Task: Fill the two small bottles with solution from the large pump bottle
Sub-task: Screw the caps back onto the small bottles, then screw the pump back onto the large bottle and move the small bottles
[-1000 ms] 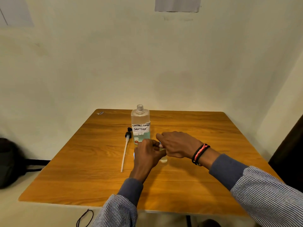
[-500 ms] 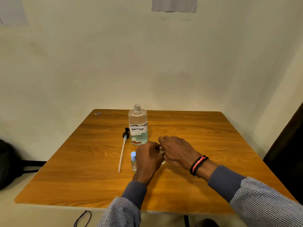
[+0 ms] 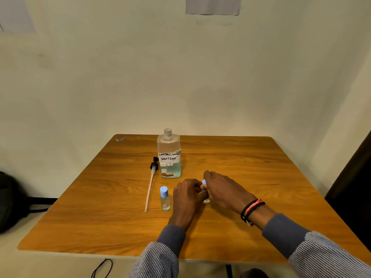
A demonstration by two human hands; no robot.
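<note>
While the left hand [image 3: 187, 197] and right hand [image 3: 222, 192] grip it, the small bottle [image 3: 206, 201] is mostly hidden.

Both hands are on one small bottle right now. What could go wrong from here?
The large bottle stands uncapped just beyond the hands; a reach could tip it and spill solution.
The left hand sits close beside the capped small bottle, which looks easy to knock over.
The right hand pinches the blue cap of the held small bottle; twisting might tilt it.
</note>
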